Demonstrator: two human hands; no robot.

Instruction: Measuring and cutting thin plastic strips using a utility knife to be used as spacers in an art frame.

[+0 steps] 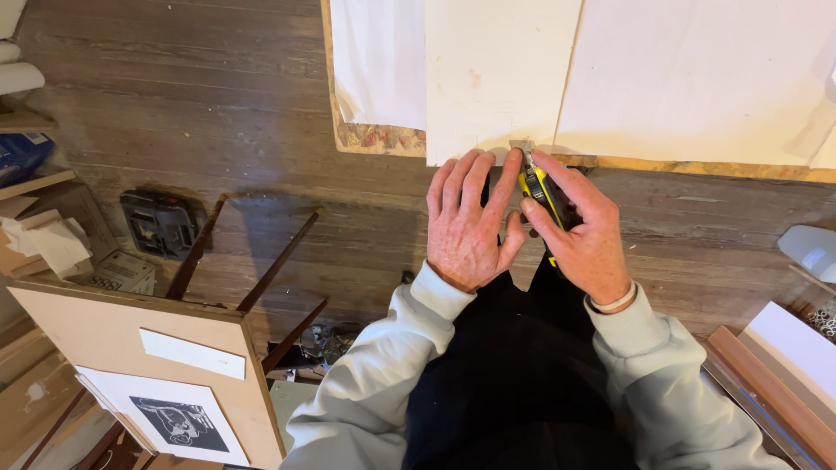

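Brown wood planks make up the floor [218, 113] under me, and a big board [697, 165] covered with white paper sheets [496, 78] lies on it. I see my right hand [583, 235] wrapped around a yellow and black knife [538, 187]. Its blade tip touches the near edge of the middle sheet. My left hand [466, 226] lies flat and loose just beside the knife, fingers reaching to the paper edge, one finger touching the knife.

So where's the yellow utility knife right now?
In the head view, the yellow utility knife is right of centre, gripped in the right hand, its blade at the white sheet's lower edge, with the left hand touching alongside.
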